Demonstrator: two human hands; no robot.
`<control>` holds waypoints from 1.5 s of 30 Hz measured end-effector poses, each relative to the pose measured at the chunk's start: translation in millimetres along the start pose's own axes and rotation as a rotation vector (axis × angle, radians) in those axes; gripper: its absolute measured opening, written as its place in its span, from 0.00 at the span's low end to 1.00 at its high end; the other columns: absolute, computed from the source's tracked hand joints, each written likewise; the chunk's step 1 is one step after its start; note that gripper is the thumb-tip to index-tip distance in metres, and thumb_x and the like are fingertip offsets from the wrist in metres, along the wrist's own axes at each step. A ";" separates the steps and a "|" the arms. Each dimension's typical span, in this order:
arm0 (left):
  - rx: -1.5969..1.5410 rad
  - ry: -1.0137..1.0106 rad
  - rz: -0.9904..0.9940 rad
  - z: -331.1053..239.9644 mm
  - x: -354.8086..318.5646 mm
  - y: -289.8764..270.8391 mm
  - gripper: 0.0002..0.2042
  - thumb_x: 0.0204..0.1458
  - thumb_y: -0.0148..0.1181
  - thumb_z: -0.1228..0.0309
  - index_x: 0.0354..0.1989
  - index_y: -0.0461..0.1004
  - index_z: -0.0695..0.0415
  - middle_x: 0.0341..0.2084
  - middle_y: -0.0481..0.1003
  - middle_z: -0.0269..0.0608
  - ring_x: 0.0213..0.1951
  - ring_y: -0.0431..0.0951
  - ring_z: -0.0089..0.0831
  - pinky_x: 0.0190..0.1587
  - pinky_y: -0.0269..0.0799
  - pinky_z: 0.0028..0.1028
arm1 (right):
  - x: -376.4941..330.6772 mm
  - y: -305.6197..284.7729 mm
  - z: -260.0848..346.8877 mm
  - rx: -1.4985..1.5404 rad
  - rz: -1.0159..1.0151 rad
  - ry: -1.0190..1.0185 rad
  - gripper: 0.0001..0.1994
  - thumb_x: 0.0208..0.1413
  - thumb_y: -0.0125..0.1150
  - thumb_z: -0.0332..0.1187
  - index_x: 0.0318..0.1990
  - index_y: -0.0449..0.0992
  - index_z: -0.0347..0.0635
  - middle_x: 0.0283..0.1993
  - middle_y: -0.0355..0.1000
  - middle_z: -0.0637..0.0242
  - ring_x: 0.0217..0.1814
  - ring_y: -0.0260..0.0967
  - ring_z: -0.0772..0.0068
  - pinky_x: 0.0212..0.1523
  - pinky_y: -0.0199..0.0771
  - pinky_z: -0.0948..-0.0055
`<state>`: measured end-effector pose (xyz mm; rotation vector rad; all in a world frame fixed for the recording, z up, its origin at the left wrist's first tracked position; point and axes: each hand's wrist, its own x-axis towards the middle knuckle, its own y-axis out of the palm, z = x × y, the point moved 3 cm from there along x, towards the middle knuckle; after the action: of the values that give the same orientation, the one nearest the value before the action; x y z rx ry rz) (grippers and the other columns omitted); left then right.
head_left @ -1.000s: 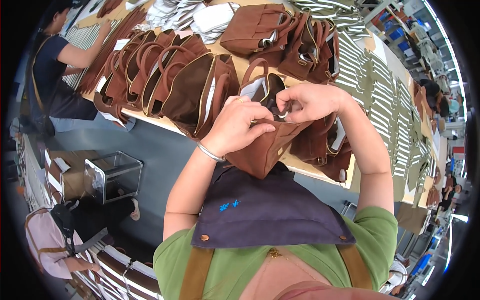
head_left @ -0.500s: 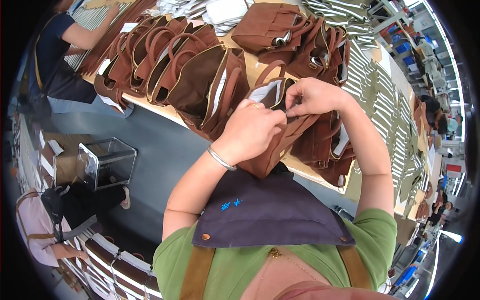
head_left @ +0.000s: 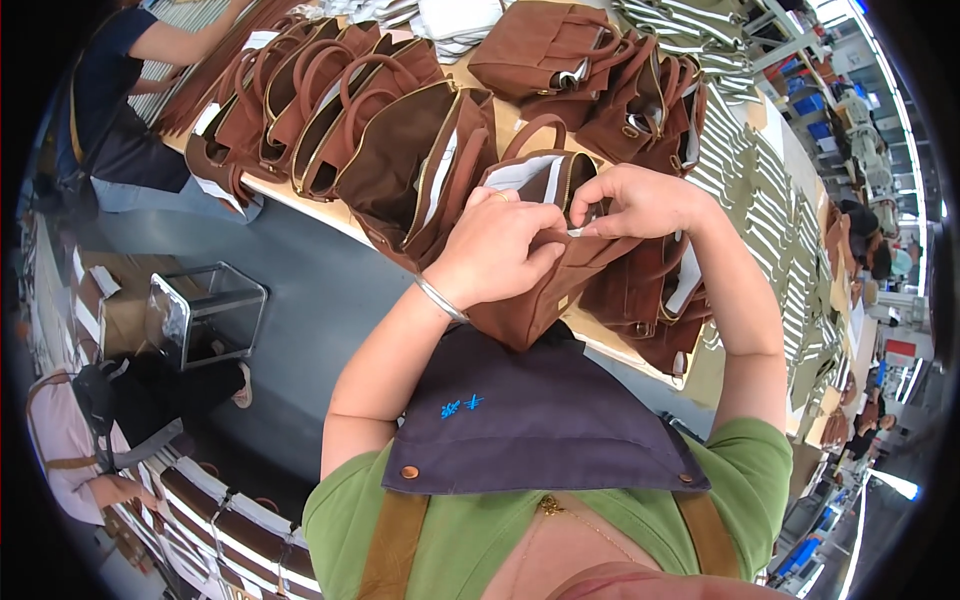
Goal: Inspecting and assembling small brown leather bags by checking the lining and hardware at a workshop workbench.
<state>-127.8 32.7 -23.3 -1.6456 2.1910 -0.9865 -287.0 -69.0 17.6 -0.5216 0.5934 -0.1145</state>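
A busy workroom spreads around me, and a long tan table (head_left: 310, 208) runs in front of me over a grey floor. The brown bag (head_left: 530, 308) I am handling is right in front of my chest, at the near side of the table, its lower end close to my dark apron (head_left: 540, 410). My left hand (head_left: 500, 248) is closed on the bag's rim, fingers curled and thumb against the outer side. My right hand (head_left: 640, 203) is at the same opening, thumb and forefinger bent toward each other beside a small white bit (head_left: 575, 232); I cannot tell whether they pinch it. A gold zipper (head_left: 568, 178) lines the far edge of the mouth. To the left stands a row of open brown bags (head_left: 385, 165), with more brown bags (head_left: 540, 50) beyond. Green-and-white striped pieces (head_left: 760, 190) cover the right side. A person in a dark top (head_left: 110, 90) reaches over the table at far left.
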 end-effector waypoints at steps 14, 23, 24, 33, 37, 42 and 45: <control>-0.112 0.010 0.015 1.5 -1.0 7.4 0.07 0.49 0.66 0.63 0.31 0.80 0.51 0.23 0.75 0.30 0.34 0.70 0.31 0.51 0.60 0.33 | -2.5 2.0 5.5 -0.126 0.018 0.071 0.10 0.52 0.63 0.34 0.41 0.79 0.43 0.24 0.72 0.65 0.25 0.65 0.76 0.29 0.65 0.72; -0.110 0.011 0.034 0.6 1.4 4.4 0.07 0.49 0.66 0.63 0.29 0.79 0.53 0.23 0.75 0.31 0.33 0.71 0.32 0.50 0.60 0.34 | -1.9 1.2 4.2 -0.047 0.057 0.004 0.10 0.53 0.62 0.34 0.40 0.78 0.41 0.17 0.66 0.70 0.18 0.59 0.81 0.22 0.58 0.73; -0.113 0.010 0.034 0.1 1.6 3.5 0.07 0.49 0.66 0.63 0.29 0.79 0.53 0.23 0.75 0.31 0.33 0.71 0.32 0.50 0.60 0.34 | -1.7 1.4 5.7 -0.047 0.059 0.006 0.10 0.53 0.62 0.34 0.40 0.78 0.41 0.17 0.66 0.70 0.18 0.59 0.81 0.22 0.58 0.73; -0.124 0.039 0.071 -2.7 -1.6 5.0 0.08 0.49 0.64 0.64 0.33 0.79 0.53 0.27 0.76 0.34 0.39 0.72 0.34 0.53 0.58 0.35 | 2.5 3.2 21.0 -0.116 0.096 0.079 0.08 0.52 0.61 0.32 0.38 0.77 0.40 0.22 0.69 0.67 0.24 0.61 0.76 0.26 0.62 0.71; -0.138 0.029 0.101 -4.1 -1.7 5.5 0.07 0.50 0.64 0.64 0.32 0.79 0.54 0.27 0.76 0.34 0.40 0.72 0.34 0.54 0.58 0.36 | 2.9 5.7 12.1 0.050 0.170 0.008 0.09 0.52 0.61 0.32 0.39 0.78 0.40 0.25 0.71 0.68 0.25 0.61 0.77 0.27 0.62 0.71; -0.157 0.027 0.069 -3.2 -4.3 8.6 0.07 0.49 0.63 0.65 0.31 0.79 0.54 0.26 0.75 0.34 0.39 0.71 0.34 0.54 0.58 0.36 | 2.5 4.6 16.9 0.021 0.182 0.026 0.09 0.52 0.61 0.31 0.39 0.77 0.39 0.25 0.71 0.69 0.23 0.59 0.80 0.24 0.60 0.74; -0.158 0.023 0.062 -3.0 -4.5 8.5 0.07 0.49 0.64 0.65 0.29 0.79 0.54 0.26 0.75 0.34 0.38 0.71 0.34 0.53 0.58 0.35 | 0.6 6.2 8.1 0.053 0.180 0.060 0.09 0.52 0.60 0.30 0.39 0.77 0.37 0.25 0.70 0.70 0.21 0.57 0.83 0.22 0.58 0.76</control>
<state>-134.4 39.1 -27.3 -1.6279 2.3747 -0.8393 -282.3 -60.3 19.9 -0.4125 0.6918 0.0249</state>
